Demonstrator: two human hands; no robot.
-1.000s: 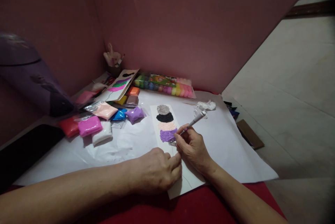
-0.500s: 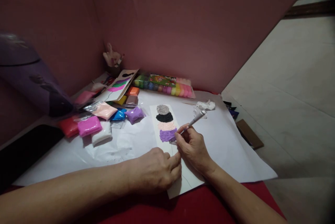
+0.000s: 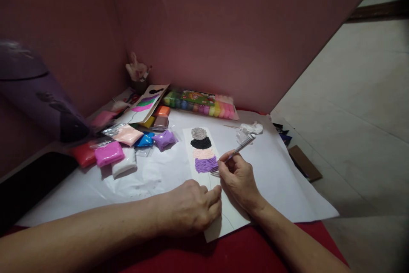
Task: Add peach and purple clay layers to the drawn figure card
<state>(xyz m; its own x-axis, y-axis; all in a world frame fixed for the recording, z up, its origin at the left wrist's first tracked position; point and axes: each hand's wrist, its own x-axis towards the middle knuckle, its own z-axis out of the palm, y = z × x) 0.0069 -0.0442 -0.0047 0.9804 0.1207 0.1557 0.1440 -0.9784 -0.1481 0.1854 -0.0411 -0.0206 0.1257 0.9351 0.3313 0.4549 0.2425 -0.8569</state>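
My right hand [image 3: 238,179] is closed around a thin striped tool [image 3: 243,144], its tip at the right edge of the purple clay patch [image 3: 206,164]. That patch is the lowest of several clay patches, grey, black, peach and purple, stacked on a narrow white card [image 3: 204,179]. My left hand [image 3: 191,211] rests curled on the lower part of the card, thumb pressing it flat, with nothing visibly in it.
Bags of clay in pink [image 3: 109,153], red, white, blue, peach and purple lie at the left on a large white paper sheet [image 3: 275,175]. A box of coloured clay sticks [image 3: 200,103] sits by the pink wall. A crumpled white scrap [image 3: 252,127] lies beyond the tool.
My right hand and the tool have shifted slightly to the right along the purple patch's lower edge. The left hand has stayed in place.
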